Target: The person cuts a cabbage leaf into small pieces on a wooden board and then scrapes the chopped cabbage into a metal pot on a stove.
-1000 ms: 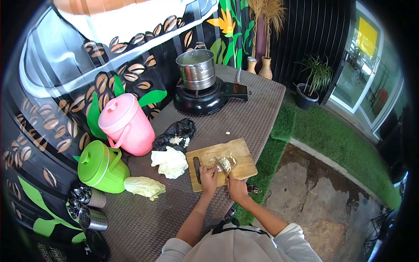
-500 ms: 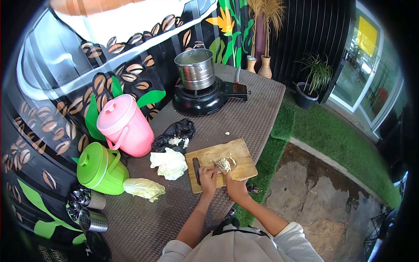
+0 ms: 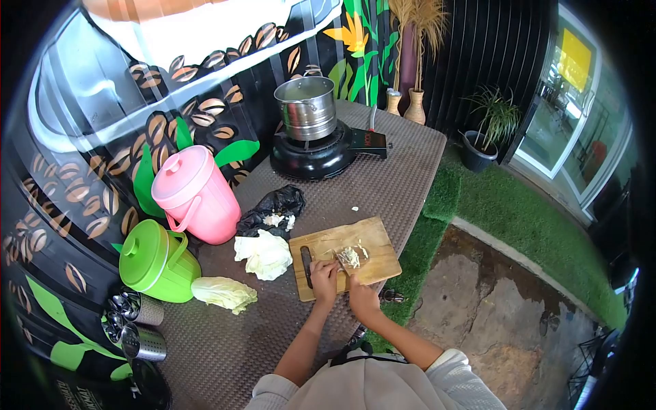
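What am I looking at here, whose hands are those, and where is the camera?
There's no robot here: these are a person's bare hands. Every picture comes from one camera worn on that person's head, looking forward and down. The right hand seems to grip a knife, mostly hidden. The left hand is on the wooden board, beside pale chopped pieces. Also on the brown table are white leaves, a pale leafy vegetable, a black bag, pink and green lidded jugs, and a steel pot on a black stove.
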Tool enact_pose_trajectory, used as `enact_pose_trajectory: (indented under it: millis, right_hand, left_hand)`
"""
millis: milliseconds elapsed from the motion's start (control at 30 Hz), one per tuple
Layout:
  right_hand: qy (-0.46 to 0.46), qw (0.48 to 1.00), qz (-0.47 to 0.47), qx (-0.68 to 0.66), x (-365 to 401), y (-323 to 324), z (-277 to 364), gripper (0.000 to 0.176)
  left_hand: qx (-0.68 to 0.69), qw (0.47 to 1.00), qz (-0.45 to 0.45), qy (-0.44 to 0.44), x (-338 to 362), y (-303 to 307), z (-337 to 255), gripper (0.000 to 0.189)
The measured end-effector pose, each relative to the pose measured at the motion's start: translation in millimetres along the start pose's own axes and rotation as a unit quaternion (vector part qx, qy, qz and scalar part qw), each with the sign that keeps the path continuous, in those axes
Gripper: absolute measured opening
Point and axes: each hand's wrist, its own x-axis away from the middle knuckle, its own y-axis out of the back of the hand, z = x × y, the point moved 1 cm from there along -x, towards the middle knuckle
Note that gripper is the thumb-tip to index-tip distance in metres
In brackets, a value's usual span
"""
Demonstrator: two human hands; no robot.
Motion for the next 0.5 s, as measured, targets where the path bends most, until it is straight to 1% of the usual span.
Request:
enact_pose_trajectory:
  millis: [33, 100, 133, 200, 233, 300, 333, 400, 433, 500]
  right_hand:
    - [0.001, 1.0, 0.001, 0.001, -2.2, 0.4, -2.4, 0.016]
    - [0.002, 0.998, 0.044, -0.047, -11.2, 6.1, -3.7, 0.023]
    - [0.001, 0.998, 0.042, -0.049, -12.6, 12.9, -4.3, 0.023]
    - [0.022, 0.996, 0.088, -0.028, -13.2, 25.8, -6.1, 0.023]
    - [0.022, 0.996, 0.086, -0.028, -12.2, 24.7, -4.6, 0.023]
    - [-0.001, 0.999, 0.051, -0.018, -3.2, 18.9, -1.1, 0.023]
    - [-0.002, 0.999, 0.052, -0.017, -1.2, 10.4, -1.4, 0.023]
    - [0.016, 1.0, 0.011, 0.006, -8.4, -1.3, -2.0, 0.02]
    - [0.018, 1.0, 0.008, 0.008, -14.3, -0.7, -4.7, 0.02]
    - [0.021, 0.998, 0.037, -0.037, -20.8, 2.5, -3.2, 0.029]
  left_hand:
    - [0.0, 1.0, -0.001, -0.003, 0.1, 0.4, -0.5, 0.014]
    - [-0.006, 1.0, -0.001, -0.004, 1.2, 1.3, -2.3, 0.014]
    - [-0.01, 1.0, -0.003, -0.005, 1.1, 1.8, -3.1, 0.014]
    - [-0.01, 1.0, 0.001, 0.002, 0.8, 2.4, -4.6, 0.014]
    - [-0.009, 1.0, 0.004, 0.012, 0.5, 2.3, -4.5, 0.014]
    - [0.0, 1.0, 0.001, 0.004, -0.4, 3.3, -5.5, 0.014]
    - [0.009, 1.0, -0.002, -0.004, 0.4, 3.0, -4.9, 0.013]
    - [0.001, 1.0, 0.0, -0.012, -0.1, 3.3, -2.7, 0.013]
    - [-0.009, 1.0, 0.004, -0.018, -0.5, 1.9, -1.6, 0.013]
    - [-0.006, 1.0, 0.003, -0.008, 3.2, 2.1, -1.8, 0.012]
